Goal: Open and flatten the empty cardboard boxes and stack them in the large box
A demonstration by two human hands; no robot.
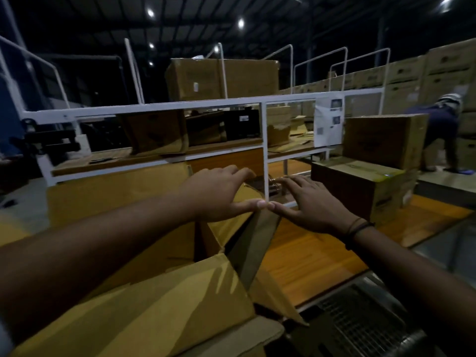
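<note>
Left hand (pixel 219 194), right hand (pixel 313 206) over box (pixel 167 305)

Small ceiling lights (pixel 240 23) dot the dark warehouse roof above a white metal shelf (pixel 164 107) behind the wooden desk (pixel 309 253).

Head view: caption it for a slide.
Left hand and right hand, thumbs meeting, spread above an open cardboard box.

Both your arms reach forward, away from you, bare to the wrist. Your left forearm (pixel 103 243) crosses from the near left toward the middle; your right forearm (pixel 412 274) comes in from the near right. Your left hand (pixel 219 193) and right hand (pixel 313 202) lie side by side, palms down, fingers straight and slightly spread, pointing far. The tips of your two thumbs touch between the hands. Thin dark cords (pixel 358 228) circle your right wrist.
</note>
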